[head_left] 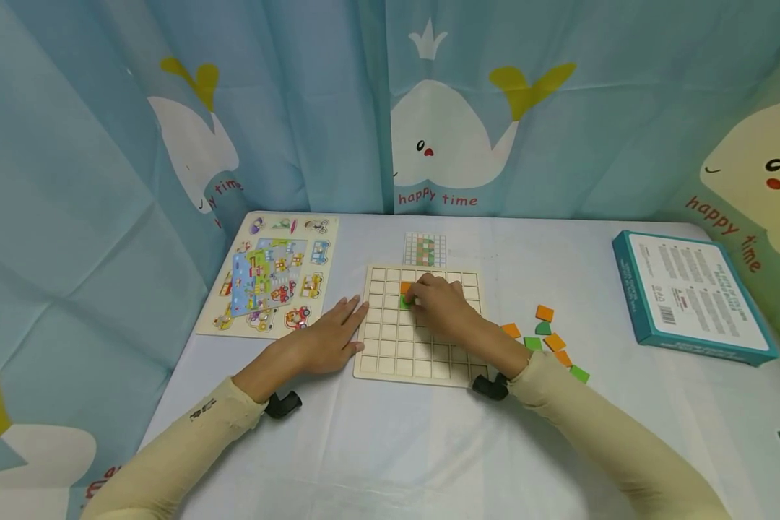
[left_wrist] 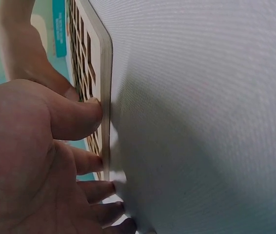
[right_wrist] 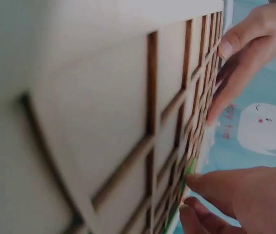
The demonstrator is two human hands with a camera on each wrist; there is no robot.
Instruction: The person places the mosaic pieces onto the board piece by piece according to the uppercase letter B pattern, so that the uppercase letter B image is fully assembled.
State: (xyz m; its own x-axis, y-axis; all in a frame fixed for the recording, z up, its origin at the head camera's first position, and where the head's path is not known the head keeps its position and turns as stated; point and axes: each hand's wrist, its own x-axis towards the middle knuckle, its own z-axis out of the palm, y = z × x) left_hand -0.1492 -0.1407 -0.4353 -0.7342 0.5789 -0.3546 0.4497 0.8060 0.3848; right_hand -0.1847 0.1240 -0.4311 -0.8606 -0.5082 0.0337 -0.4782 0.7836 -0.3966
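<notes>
Wooden board [head_left: 388, 348], left hand [head_left: 328, 339] outspread, right hand [head_left: 445, 307] pinching green tile [head_left: 404, 304], teal box [head_left: 695, 296] outside right-wrist view

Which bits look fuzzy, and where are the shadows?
Right wrist view: the wooden board is blurry up close; left wrist view: a soft shadow lies on the white tablecloth; head view: shadow darkens the board below the right hand.

Walls: light-blue curtain [head_left: 325, 108] hangs behind the table [head_left: 286, 462] and also along its left and right sides, with soft folds | Print: white whales [head_left: 451, 137] with yellow tail fins [head_left: 526, 87], red words [head_left: 438, 198] "happy time", one small white crown [head_left: 427, 40] | Furniture: the table has white, finely woven covering [left_wrist: 216, 97] | Light: even, shadows soft
</notes>
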